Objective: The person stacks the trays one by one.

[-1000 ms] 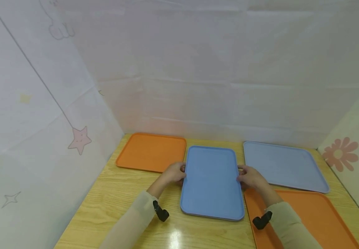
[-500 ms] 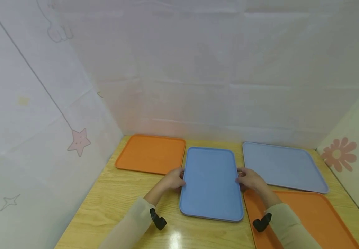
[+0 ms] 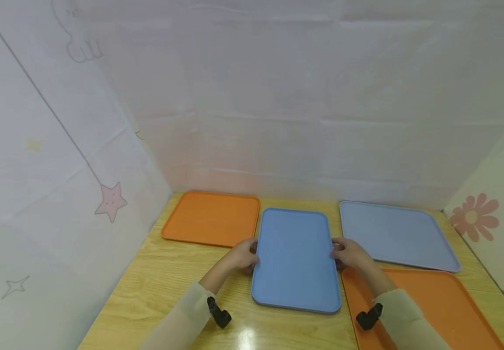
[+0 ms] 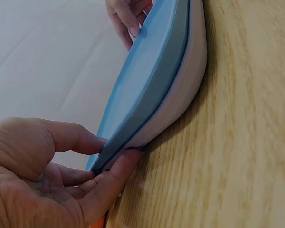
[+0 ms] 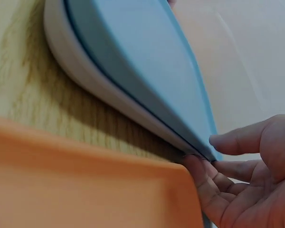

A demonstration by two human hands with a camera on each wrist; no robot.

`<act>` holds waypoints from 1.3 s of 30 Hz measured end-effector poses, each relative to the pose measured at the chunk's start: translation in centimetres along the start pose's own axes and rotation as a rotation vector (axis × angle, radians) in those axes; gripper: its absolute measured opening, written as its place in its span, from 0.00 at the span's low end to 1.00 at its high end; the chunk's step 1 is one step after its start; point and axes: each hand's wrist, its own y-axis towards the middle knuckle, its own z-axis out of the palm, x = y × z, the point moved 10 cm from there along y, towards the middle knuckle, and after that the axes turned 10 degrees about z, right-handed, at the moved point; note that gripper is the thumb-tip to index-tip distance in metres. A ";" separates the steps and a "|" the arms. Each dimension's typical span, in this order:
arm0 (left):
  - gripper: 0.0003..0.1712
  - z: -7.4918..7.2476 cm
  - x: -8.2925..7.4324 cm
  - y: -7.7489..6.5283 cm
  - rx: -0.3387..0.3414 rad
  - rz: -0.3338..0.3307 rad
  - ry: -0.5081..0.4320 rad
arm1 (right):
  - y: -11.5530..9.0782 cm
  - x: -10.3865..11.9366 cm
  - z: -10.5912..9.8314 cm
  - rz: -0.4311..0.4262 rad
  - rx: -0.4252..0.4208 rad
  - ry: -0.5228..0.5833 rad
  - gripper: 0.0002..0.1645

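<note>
A blue rectangular tray (image 3: pixel 296 257) lies lengthwise at the middle of the table. Beneath it, both wrist views show a pale tray (image 4: pixel 192 71) stacked close under the blue one. My left hand (image 3: pixel 244 254) pinches the stack's left edge; in the left wrist view its thumb (image 4: pixel 78 137) presses the blue rim while fingers reach the pale tray's underside. On the opposite edge my right hand (image 3: pixel 350 253) pinches likewise, thumb (image 5: pixel 237 140) on the blue rim and fingertips under the side. The undersides of the fingers are partly hidden.
An orange tray (image 3: pixel 212 218) lies at the back left. At the back right is a light grey-blue tray (image 3: pixel 398 236), with another orange tray (image 3: pixel 435 301) in front, partly under the right forearm. White patterned sheets (image 3: pixel 252 97) wall in the wooden table (image 3: pixel 147 291).
My left hand has slid slightly toward me along the tray's edge. The right hand keeps its hold nearly unchanged. The whole head view has shifted a little downward.
</note>
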 end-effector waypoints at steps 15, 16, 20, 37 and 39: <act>0.54 1.3 1.4 -1.6 0.052 -0.023 -0.361 | -5.3 -1.3 -7.2 -0.139 -0.029 -0.146 0.36; 0.55 1.4 1.4 -1.6 0.059 -0.017 -0.384 | -5.5 -1.5 -7.7 -0.150 -0.026 -0.156 0.37; 0.57 1.7 1.6 -1.6 0.080 -0.026 -0.463 | -6.5 -2.6 -9.6 -0.173 -0.035 -0.204 0.38; 0.57 1.9 2.2 -1.6 0.083 -0.033 -0.544 | -9.5 -10.5 -17.1 -0.106 -0.163 -0.351 0.42; 0.57 1.9 2.3 -1.6 0.081 -0.034 -0.555 | -9.7 -11.7 -17.6 -0.083 -0.181 -0.370 0.42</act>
